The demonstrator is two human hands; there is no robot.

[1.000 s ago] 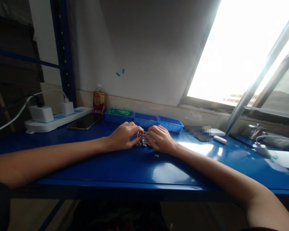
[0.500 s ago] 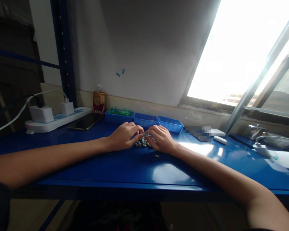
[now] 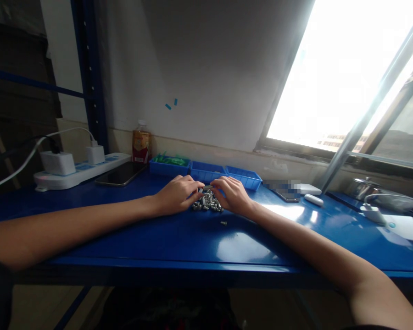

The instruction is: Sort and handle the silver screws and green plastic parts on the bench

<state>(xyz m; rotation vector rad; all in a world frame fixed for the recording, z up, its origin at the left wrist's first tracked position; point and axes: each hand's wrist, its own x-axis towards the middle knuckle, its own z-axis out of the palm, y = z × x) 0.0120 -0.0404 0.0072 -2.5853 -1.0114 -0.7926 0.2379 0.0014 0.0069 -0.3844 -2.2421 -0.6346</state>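
Observation:
A heap of small silver bolts (image 3: 208, 202) lies on the blue table between my hands. My left hand (image 3: 179, 193) is at the heap's left side, thumb and fingers pinched together; what is in the pinch is mostly hidden by the fingers. My right hand (image 3: 231, 192) reaches over the right side of the heap. Its thumb and fingertips close on a small metal bolt (image 3: 207, 187), which bridges towards the left fingertips. One loose bolt (image 3: 223, 223) lies apart, nearer the front edge.
Behind the hands stand three blue bins, the left bin (image 3: 168, 168) holding green pieces. A phone (image 3: 120, 174), a power strip (image 3: 86, 171) and a bottle (image 3: 141, 142) are on the left. To the right lie another phone (image 3: 285, 192), a white case (image 3: 313, 200) and a charger (image 3: 373, 213).
My right fingers have lifted slightly from the heap and drawn back to the right, uncovering more bolts. A small metal bolt now shows between the hands. The left hand has barely moved.

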